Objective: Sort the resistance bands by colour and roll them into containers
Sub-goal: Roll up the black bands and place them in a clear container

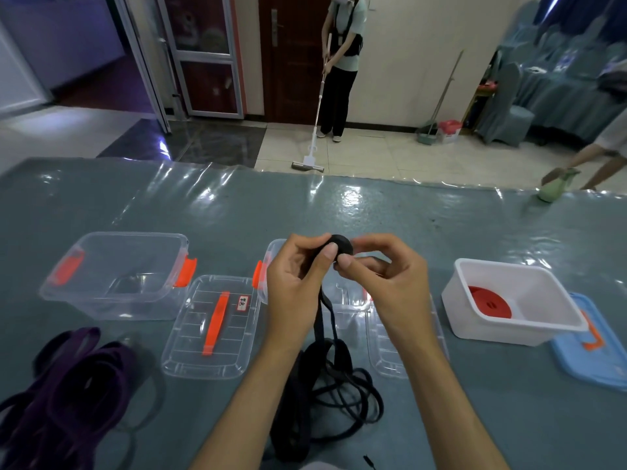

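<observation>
**Rolling the black band: keep the coil tight**

Winding the black band point(319, 320) into a small coil point(342, 247), held up between both hands above the table point(373, 212). My left hand point(298, 276) pinches the near side of the coil, thumb pressed on its face, fingers curled behind. My right hand point(380, 276) pinches the other side, thumb and forefinger closed on the rim.

The coil is small; most of the band hangs straight down from the grip to a loose tangle point(332, 395) below my wrists.

Judgement: the tail needs light tension as it feeds, or the turns go slack. Feed it flat; a twist entering the coil would make it lopsided. The tangle below could snag, so lift slowly.

Behind the grip, partly hidden by my hands, sits a clear container point(274, 252), probably the destination. To the right of the grip, a white tub point(529, 320) holds a rolled red band point(488, 301). To the left, an empty clear bin point(115, 276); below left, purple bands point(68, 385) lie unrolled.
</observation>
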A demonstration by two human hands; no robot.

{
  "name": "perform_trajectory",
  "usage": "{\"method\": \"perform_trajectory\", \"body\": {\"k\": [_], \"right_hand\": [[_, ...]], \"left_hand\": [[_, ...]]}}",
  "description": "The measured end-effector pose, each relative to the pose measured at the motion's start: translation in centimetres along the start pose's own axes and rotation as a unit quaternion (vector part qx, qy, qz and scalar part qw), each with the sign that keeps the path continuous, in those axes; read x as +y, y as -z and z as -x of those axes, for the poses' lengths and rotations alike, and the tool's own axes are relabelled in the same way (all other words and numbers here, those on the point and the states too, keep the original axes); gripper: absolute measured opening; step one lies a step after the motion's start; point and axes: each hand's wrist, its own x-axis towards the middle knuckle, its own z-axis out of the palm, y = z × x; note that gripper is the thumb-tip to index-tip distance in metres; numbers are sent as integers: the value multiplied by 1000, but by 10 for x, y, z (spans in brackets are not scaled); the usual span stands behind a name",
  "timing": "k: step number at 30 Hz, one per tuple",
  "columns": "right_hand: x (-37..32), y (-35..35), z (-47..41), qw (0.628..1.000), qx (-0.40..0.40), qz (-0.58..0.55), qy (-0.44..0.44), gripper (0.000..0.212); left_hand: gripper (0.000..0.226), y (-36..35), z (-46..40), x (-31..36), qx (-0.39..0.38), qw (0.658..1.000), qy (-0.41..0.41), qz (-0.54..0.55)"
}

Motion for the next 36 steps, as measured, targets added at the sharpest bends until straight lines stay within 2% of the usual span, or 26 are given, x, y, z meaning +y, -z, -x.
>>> {"method": "perform_trajectory", "body": {"k": [2,9,13,15,17,21,24,27,31,36], "right_hand": [[1,-3,1,1000,-8,5,-1,23],[2,-8,5,999,19,-41,-8,12],[-1,-7,1,999,24,27,17,11],[-2,-8,1,1000,21,13,16,12],[-2,-9,2,1000,18,-22,6,14],[-1,-8,5,996,21,-81,-15,8],[0,-6,4,997,14,-77,-27,13],[-2,0,1,1000,22,1,-6,15],[-3,-4,4,998,40,-42,16,14],[-1,-6,7,995,44,-85,-5,11]], "left_hand": [[10,-2,0,-2,13,1000,-1,0],[16,2,-4,-3,-14,999,-31,-40],[18,-1,2,0,58,998,-11,-4],[13,-3,4,-1,74,997,-9,12],[10,-2,3,-4,55,998,-4,17],[22,4,0,-3,-30,1000,-1,-8],[24,9,-3,-2,-53,997,-30,-37],[25,11,-2,2,-58,996,-38,-55],[22,4,2,7,-2,999,-31,-20],[20,11,-11,11,-67,997,-30,-32]]}}
